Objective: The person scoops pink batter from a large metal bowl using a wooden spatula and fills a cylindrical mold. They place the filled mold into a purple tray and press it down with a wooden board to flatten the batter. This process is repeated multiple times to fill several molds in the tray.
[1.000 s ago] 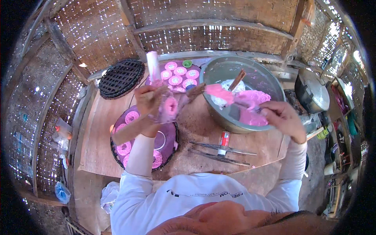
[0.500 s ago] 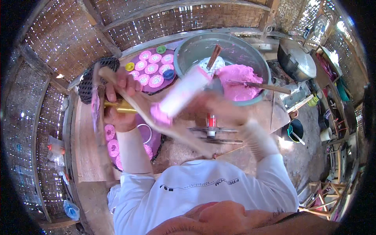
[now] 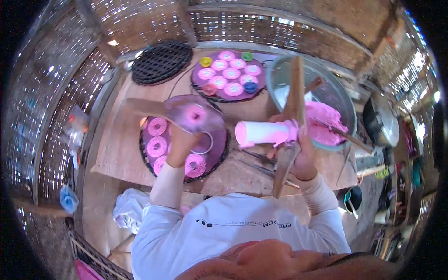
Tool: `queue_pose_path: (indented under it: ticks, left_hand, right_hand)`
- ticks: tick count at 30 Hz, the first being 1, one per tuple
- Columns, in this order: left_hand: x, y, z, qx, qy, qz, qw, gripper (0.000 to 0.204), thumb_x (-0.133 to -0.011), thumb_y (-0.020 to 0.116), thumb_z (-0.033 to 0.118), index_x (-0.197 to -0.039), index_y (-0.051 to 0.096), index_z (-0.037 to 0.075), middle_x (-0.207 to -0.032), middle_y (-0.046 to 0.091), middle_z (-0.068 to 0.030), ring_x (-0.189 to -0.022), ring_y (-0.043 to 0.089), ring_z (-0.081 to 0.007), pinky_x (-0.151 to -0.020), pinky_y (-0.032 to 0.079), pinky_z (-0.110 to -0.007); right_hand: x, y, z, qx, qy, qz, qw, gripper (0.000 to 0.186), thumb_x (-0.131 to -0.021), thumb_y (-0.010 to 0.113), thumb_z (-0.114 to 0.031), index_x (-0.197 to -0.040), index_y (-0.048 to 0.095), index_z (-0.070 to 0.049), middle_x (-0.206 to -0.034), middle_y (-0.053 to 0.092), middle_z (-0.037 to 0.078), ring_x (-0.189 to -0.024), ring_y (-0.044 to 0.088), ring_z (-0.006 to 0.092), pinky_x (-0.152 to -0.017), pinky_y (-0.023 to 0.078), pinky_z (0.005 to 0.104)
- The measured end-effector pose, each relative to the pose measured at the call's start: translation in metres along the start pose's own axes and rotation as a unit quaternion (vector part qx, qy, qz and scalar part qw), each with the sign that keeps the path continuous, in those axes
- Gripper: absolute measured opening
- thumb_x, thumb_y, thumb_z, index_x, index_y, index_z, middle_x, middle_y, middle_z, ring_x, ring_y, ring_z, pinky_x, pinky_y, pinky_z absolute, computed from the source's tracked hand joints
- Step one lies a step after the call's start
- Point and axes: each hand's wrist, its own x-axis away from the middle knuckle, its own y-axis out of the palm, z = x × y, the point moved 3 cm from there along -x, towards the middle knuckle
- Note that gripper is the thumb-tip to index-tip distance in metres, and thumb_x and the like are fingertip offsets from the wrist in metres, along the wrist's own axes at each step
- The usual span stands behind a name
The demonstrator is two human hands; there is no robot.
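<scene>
In my left hand (image 3: 183, 145) is a wooden piece (image 3: 151, 108), blurred by motion, with a round pink-smeared opening at its end. It hangs above the near purple tray (image 3: 218, 150), which bears several pink dough rings (image 3: 157, 147) and a pale hoop (image 3: 210, 140). My right hand (image 3: 305, 157) grips a wooden bar (image 3: 295, 88), held upright. From the bar a white cylinder (image 3: 263, 131) coated in places with pink dough sticks out to the left. The two wooden parts are apart. Some fingers of both hands are hidden behind the wood.
A second purple tray (image 3: 219, 96) holds several pink-and-white rosettes and small coloured cups. Right of it stands a big grey basin (image 3: 278, 77) with pink dough (image 3: 322, 116) and sticks. A dark woven rack (image 3: 162, 63) lies back left; a large pot (image 3: 383, 122) stands far right.
The wooden parts, crossed before, are now apart. The cylinder has swung level on the right, with my right hand gripping its bar. My left hand has moved over the near tray. The view has shifted.
</scene>
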Motion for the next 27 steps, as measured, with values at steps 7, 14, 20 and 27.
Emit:
queue_pose_path:
  ticks: [7,14,20,27]
  left_hand:
    - [0.015,-0.035,0.076,-0.092,0.066,-0.093,0.989,0.034,-0.064,0.074,0.030,-0.088,0.065,0.007,-0.086,0.065,-0.0092,-0.084,0.062,-0.0259,-0.077,0.046,-0.035]
    - [0.032,-0.039,0.064,-0.109,0.069,-0.185,0.974,0.030,-0.060,0.071,0.032,-0.081,0.066,0.011,-0.073,0.063,-0.0124,-0.070,0.061,-0.0311,-0.065,0.043,-0.042]
    - [0.057,-0.010,0.054,-0.025,-0.050,-0.214,0.975,0.028,-0.060,0.069,0.029,-0.077,0.065,0.007,-0.065,0.060,-0.0177,-0.061,0.058,-0.0369,-0.056,0.044,-0.045]
    - [0.046,-0.002,0.030,0.054,-0.046,-0.167,0.983,0.028,-0.060,0.070,0.029,-0.072,0.063,0.005,-0.063,0.059,-0.0182,-0.060,0.058,-0.0373,-0.054,0.045,-0.043]
  right_hand:
    - [-0.023,0.035,-0.004,0.394,-0.125,-0.054,0.909,0.089,-0.073,0.067,-0.029,-0.136,0.014,0.003,-0.128,0.038,0.018,-0.110,0.047,0.0272,-0.088,0.042,0.0366]
    - [-0.029,0.084,-0.012,0.506,-0.103,-0.161,0.841,0.096,-0.068,0.071,-0.030,-0.137,0.014,0.005,-0.135,0.031,0.023,-0.127,0.031,0.0339,-0.105,0.023,0.0376]
    - [-0.026,0.077,0.030,0.549,-0.058,-0.178,0.814,0.092,-0.072,0.070,-0.029,-0.137,0.015,0.005,-0.135,0.030,0.026,-0.126,0.033,0.0368,-0.104,0.027,0.0379]
    - [-0.031,0.054,0.054,0.432,0.020,-0.158,0.888,0.091,-0.076,0.067,-0.039,-0.138,0.015,0.004,-0.137,0.031,0.023,-0.127,0.034,0.0335,-0.104,0.028,0.0366]
